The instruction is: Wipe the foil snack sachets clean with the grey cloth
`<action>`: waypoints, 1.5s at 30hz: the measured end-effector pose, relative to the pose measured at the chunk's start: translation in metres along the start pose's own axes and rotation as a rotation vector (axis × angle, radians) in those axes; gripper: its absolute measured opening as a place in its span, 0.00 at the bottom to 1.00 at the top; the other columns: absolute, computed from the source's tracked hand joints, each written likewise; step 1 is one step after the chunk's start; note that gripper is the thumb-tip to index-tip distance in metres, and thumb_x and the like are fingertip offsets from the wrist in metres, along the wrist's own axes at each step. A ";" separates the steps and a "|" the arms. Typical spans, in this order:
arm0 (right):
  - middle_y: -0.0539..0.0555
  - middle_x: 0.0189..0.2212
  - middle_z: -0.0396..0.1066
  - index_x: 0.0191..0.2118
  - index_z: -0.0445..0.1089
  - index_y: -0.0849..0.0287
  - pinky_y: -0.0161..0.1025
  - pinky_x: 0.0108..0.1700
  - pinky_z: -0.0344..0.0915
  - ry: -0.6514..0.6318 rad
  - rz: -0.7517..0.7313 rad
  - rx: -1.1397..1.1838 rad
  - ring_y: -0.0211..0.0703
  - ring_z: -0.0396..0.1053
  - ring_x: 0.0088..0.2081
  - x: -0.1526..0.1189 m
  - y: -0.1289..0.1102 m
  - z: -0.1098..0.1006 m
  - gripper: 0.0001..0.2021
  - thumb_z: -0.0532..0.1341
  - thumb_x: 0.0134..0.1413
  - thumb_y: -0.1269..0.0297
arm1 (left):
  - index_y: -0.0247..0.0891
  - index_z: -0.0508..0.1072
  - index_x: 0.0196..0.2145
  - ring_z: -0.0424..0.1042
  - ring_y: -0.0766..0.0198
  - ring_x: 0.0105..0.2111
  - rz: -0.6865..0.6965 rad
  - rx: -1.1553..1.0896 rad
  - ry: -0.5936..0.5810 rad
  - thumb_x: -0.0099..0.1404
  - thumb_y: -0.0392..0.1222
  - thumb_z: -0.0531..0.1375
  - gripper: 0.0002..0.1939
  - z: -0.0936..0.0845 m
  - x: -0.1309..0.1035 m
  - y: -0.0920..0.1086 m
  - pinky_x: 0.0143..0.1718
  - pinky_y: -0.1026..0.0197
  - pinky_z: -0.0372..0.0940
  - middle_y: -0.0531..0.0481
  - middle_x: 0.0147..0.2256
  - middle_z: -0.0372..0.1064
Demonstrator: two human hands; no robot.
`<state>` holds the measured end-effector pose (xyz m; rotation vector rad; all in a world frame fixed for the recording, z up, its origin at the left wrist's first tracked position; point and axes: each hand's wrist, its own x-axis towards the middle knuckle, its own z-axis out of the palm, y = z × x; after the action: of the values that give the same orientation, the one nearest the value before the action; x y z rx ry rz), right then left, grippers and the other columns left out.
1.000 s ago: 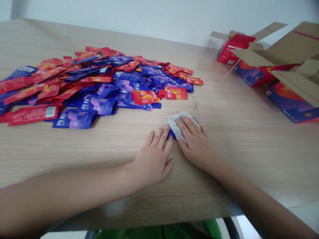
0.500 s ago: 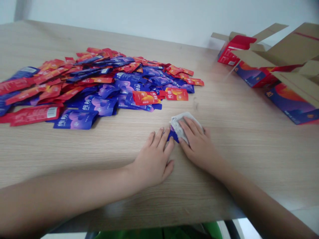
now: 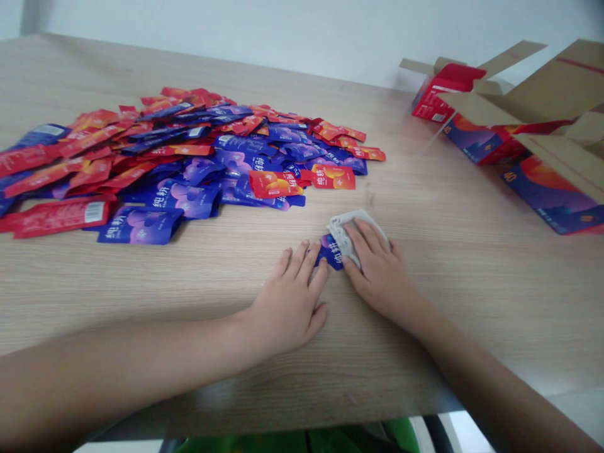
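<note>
A blue packet (image 3: 331,251) lies flat on the wooden table (image 3: 212,390), partly hidden by the hands and a cloth. The fingertips of my left hand (image 3: 292,299) rest on its left end, fingers spread and palm down. My right hand (image 3: 380,267) has its fingers pressed together on a folded grey-white cloth (image 3: 340,225), which covers the packet's right part. Beyond my hands a heap of blue packets (image 3: 141,226) and red-orange packets (image 3: 276,184) spreads over the left and middle of the table.
At the right stand open cardboard boxes with raised flaps: a red one (image 3: 436,97) at the back, a blue and red one (image 3: 479,138), and another (image 3: 552,189) closer. A pale wall (image 3: 306,38) is behind the table.
My right hand and the cloth have shifted slightly to the right, so more of the blue packet shows. My left hand has hardly moved.
</note>
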<state>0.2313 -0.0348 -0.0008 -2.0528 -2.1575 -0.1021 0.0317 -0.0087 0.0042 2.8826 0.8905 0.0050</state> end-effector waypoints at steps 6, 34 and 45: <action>0.65 0.67 0.50 0.66 0.52 0.64 0.62 0.60 0.50 0.037 0.096 -0.049 0.57 0.47 0.67 0.000 -0.001 0.003 0.27 0.44 0.66 0.57 | 0.25 0.53 0.65 0.39 0.37 0.68 0.000 0.004 0.015 0.69 0.52 0.48 0.34 0.002 0.000 0.000 0.64 0.37 0.44 0.27 0.68 0.38; 0.66 0.67 0.51 0.67 0.50 0.62 0.61 0.59 0.52 0.043 0.132 -0.003 0.57 0.49 0.66 0.001 0.011 0.004 0.28 0.45 0.65 0.56 | 0.25 0.53 0.66 0.41 0.36 0.67 0.002 0.002 0.004 0.69 0.52 0.48 0.35 0.000 0.000 -0.001 0.63 0.37 0.45 0.27 0.68 0.38; 0.60 0.68 0.49 0.67 0.51 0.58 0.58 0.62 0.48 -0.018 -0.061 0.016 0.53 0.47 0.67 -0.004 -0.010 -0.001 0.27 0.46 0.65 0.56 | 0.26 0.57 0.63 0.42 0.37 0.67 -0.002 0.002 0.017 0.69 0.51 0.49 0.32 0.000 0.001 0.001 0.63 0.38 0.44 0.27 0.67 0.43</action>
<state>0.2214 -0.0398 0.0002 -1.9873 -2.2247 -0.0742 0.0331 -0.0092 0.0045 2.8883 0.8967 0.0281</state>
